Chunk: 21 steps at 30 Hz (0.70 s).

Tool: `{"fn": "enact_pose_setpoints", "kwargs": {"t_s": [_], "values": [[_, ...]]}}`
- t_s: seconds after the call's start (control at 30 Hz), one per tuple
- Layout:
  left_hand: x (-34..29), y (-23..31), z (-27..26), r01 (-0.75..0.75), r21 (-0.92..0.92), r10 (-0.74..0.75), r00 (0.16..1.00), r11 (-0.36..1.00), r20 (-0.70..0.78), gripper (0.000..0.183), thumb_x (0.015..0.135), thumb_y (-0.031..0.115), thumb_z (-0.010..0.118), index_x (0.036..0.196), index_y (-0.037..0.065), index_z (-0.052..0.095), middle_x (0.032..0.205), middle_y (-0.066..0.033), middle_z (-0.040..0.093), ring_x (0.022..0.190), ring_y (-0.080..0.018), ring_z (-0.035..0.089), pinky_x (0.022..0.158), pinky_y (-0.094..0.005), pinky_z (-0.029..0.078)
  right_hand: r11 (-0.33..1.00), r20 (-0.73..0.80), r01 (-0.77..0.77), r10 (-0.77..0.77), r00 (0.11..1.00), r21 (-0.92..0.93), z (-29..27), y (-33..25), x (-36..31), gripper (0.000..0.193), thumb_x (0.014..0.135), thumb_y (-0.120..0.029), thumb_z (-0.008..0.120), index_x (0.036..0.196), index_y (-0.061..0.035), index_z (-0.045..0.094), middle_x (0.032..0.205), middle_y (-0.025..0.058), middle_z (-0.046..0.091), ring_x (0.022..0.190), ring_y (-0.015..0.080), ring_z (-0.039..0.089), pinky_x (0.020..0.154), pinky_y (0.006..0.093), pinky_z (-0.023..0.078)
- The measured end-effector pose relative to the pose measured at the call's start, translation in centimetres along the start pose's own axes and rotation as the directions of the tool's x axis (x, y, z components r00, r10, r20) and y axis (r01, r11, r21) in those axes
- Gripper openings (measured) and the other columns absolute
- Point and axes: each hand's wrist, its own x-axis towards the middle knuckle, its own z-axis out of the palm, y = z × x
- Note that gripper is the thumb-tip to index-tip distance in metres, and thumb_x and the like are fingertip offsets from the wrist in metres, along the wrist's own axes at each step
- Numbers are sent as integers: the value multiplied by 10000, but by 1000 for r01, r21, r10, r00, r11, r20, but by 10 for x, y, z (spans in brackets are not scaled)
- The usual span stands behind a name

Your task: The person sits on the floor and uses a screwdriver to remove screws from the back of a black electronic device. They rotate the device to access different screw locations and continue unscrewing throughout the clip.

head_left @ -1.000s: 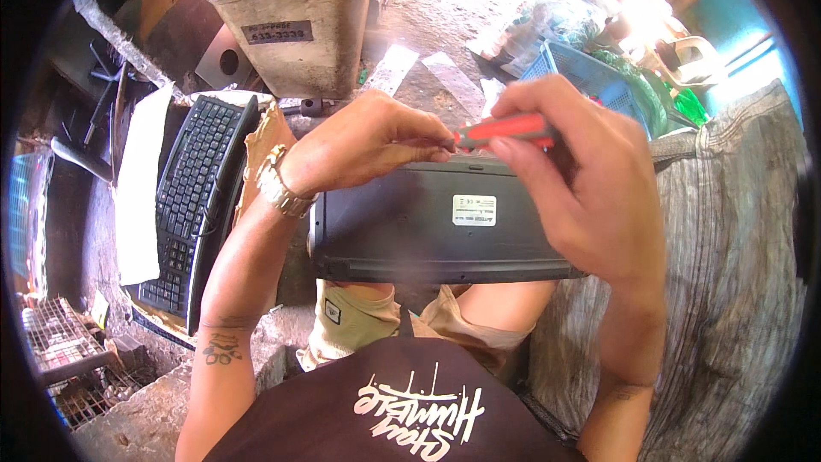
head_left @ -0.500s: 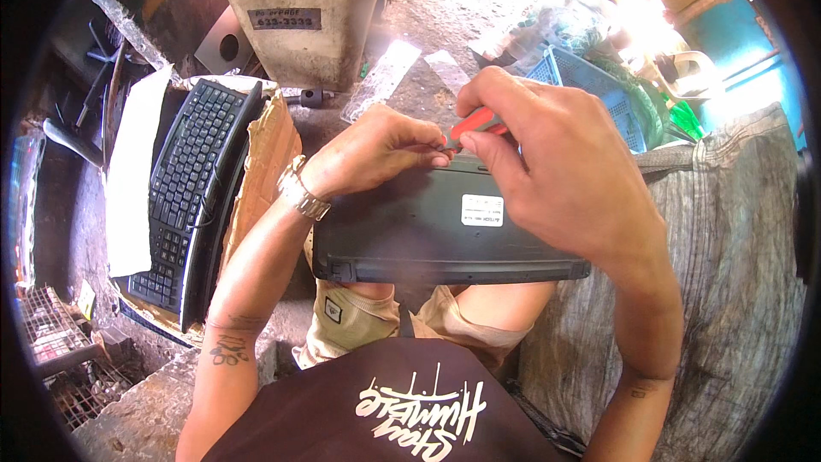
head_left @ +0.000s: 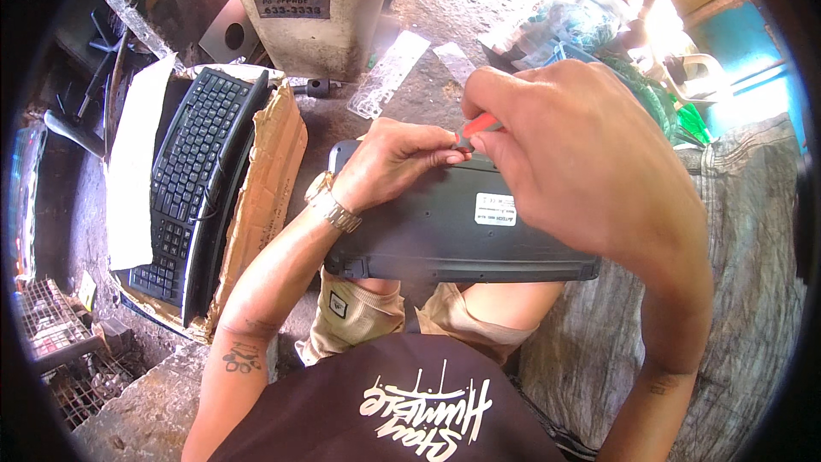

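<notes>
A black keyboard (head_left: 402, 231) lies underside up across my lap, a white label (head_left: 496, 210) on its back. My right hand (head_left: 590, 154) is closed around the red handle of a screwdriver (head_left: 481, 126), over the far edge of the keyboard. Against that same edge, my left hand (head_left: 389, 162) pinches the screwdriver's low end between thumb and fingertips. The tip and whatever it touches are hidden by the fingers. A metal-banded watch (head_left: 335, 204) circles my left wrist.
Another black keyboard (head_left: 192, 154) rests in a torn cardboard box (head_left: 274, 180) on the left. Beyond stands a dirty beige bin (head_left: 321, 43). Clear plastic strips (head_left: 389, 73) lie on the ground ahead. A grey woven sack (head_left: 650, 334) is at my right.
My right hand has turned on the screwdriver, its back now facing up more. Both hands and the keyboard sit slightly farther right in view. The left pinch stays at the keyboard's far edge.
</notes>
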Motion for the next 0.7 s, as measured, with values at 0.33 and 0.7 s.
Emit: {"fn": "enact_pose_setpoints", "kwargs": {"t_s": [0.33,0.7], "values": [[2,-3,1,-101,90,99,995,991,26,186,932,149,819,1093,61,793,921,-162,777,840,-329,774,746,-369,597,997,-70,64,-61,996,34,6,5,-13,85,914,-101,659,903,-20,684,792,211,696,821,434,693,753,532,527],[-5,-7,1,-18,190,16,1000,982,12,145,915,83,773,1056,56,792,926,-174,768,836,-326,772,728,-385,578,980,89,174,-182,979,94,10,10,-1,179,982,-161,675,1143,-83,666,940,196,714,871,387,746,761,502,588]]}}
